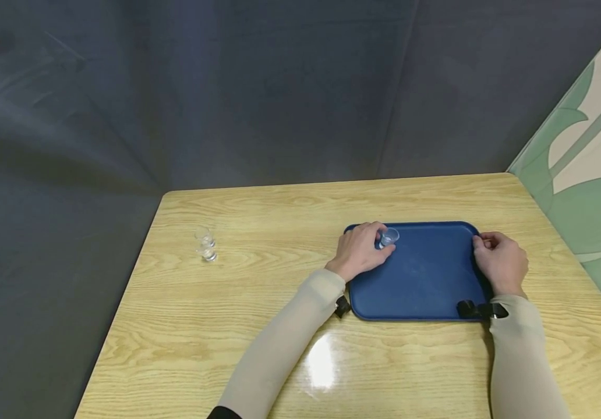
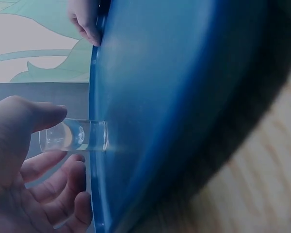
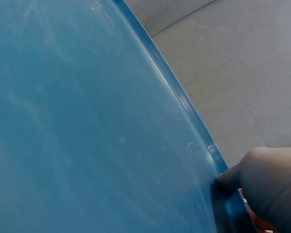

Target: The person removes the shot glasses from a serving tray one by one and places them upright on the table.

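Observation:
A small clear shot glass (image 1: 389, 236) stands upright on the blue tray (image 1: 421, 279), near its far left corner. My left hand (image 1: 359, 250) has its thumb on one side of the glass and its fingers on the other. In the left wrist view the thumb and forefinger lie close along the sides of the glass (image 2: 82, 135), near its rim. My right hand (image 1: 502, 262) pinches the right edge of the tray. From the right wrist, the thumb of that hand (image 3: 266, 182) lies over the tray's rim, and its other fingers are mostly hidden beneath.
Two more clear glasses (image 1: 208, 252) stand close together on the left of the wooden table (image 1: 258, 302). A dark cloth (image 1: 290, 93) hangs along the back and left edges. To the right is a surface with a green leaf pattern (image 1: 599, 203).

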Demonstrator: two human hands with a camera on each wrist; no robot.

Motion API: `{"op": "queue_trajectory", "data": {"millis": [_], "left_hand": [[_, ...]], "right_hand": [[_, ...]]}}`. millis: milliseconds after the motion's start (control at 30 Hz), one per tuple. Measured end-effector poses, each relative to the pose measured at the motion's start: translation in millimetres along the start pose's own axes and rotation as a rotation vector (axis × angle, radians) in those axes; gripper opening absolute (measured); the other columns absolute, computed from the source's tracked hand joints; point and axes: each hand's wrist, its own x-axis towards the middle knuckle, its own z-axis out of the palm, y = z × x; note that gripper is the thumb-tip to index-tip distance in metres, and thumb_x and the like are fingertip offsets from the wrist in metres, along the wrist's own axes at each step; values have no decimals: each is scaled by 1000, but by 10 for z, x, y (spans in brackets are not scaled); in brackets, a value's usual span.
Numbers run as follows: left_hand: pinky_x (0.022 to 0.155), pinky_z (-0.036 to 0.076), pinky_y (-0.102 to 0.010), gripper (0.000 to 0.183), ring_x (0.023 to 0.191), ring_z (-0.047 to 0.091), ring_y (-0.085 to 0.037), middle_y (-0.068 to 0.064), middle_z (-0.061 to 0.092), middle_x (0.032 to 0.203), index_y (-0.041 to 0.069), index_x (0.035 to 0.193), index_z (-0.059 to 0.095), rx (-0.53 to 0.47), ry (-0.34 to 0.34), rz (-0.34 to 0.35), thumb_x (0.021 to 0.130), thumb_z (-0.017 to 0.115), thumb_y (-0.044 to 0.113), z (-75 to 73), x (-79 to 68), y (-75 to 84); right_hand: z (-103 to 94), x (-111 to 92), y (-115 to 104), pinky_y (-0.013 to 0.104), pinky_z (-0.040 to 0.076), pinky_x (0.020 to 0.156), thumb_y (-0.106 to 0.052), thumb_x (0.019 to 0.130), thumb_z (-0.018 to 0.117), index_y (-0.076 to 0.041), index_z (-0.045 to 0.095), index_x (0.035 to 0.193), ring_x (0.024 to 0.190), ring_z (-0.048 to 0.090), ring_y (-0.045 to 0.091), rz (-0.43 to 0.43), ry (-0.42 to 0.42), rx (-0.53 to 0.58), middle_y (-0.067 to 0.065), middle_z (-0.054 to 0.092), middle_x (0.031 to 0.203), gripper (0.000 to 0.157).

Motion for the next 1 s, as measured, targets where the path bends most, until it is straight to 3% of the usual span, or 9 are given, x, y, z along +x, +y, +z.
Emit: {"op": "queue_trajectory", "data": {"millis": [233, 700, 1000], "left_hand": [[70, 46, -22, 43, 84, 61, -5, 10, 69, 111, 27, 139, 68, -12, 11, 22, 102, 67, 50, -6, 48, 48], [68, 43, -21, 40, 82, 59, -4, 11, 67, 106, 25, 132, 71, -34, 41, 37, 101, 69, 50, -24, 28, -2], [74, 48, -23, 40, 93, 65, -6, 10, 71, 111, 25, 132, 72, -56, 57, 17, 101, 69, 50, -38, -19, -61]], "right_hand": [[-2, -12, -13, 45, 35, 78, -33, 108, 52, 5, 68, 128, 105, 61, 47, 3, -7, 1, 27, 70, 111, 46], [-10, -6, -4, 44, 35, 77, -34, 108, 52, 4, 69, 127, 104, 61, 46, 0, -2, -3, 26, 70, 110, 46], [9, -4, -3, 42, 34, 75, -33, 107, 53, 4, 70, 125, 100, 62, 44, -3, 14, 2, 26, 71, 107, 45]]}}
